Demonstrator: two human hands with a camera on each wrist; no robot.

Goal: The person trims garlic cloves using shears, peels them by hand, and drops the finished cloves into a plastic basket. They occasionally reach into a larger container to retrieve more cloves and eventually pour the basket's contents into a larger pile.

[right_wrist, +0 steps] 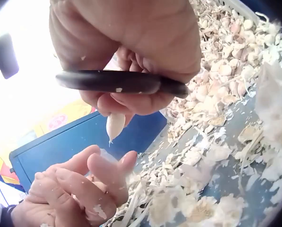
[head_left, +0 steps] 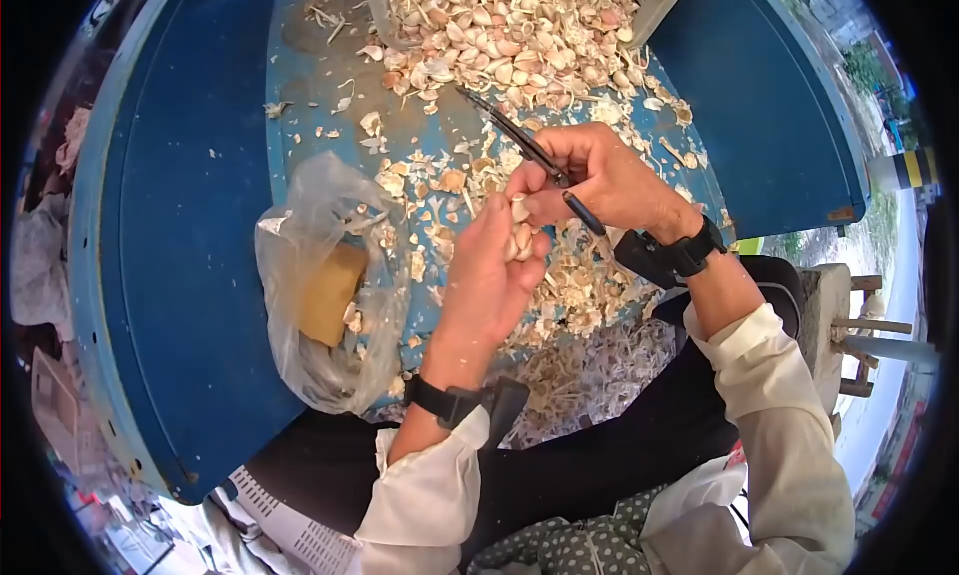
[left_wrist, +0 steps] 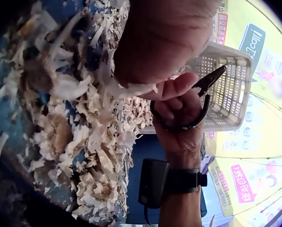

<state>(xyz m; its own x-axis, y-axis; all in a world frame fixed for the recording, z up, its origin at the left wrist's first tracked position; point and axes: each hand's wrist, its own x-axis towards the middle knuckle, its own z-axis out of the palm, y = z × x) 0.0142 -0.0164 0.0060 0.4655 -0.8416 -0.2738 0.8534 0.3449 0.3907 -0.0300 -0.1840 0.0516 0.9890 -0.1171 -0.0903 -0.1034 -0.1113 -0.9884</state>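
Observation:
Both hands meet above the peel-strewn blue surface. My left hand [head_left: 486,280] holds garlic cloves [head_left: 518,245] in its curled fingers, palm up. The right hand [head_left: 609,180] keeps a pair of dark scissors [head_left: 529,145] in its grip, the blades pointing away to the upper left. Seen from the right wrist, a black scissor handle [right_wrist: 117,82] crosses under the palm, and a pale garlic clove [right_wrist: 115,126] hangs pinched between fingertips, just above the left hand [right_wrist: 79,187]. From the left wrist, the right hand [left_wrist: 178,127] shows with its fingers through the scissor loop [left_wrist: 204,113].
A heap of garlic cloves [head_left: 509,45] spills from a pale basket [head_left: 659,5] at the far side. A clear plastic bag [head_left: 300,195] with a tan block [head_left: 332,295] lies left. Peels [head_left: 574,295] litter the middle; blue side panels [head_left: 190,225] flank it.

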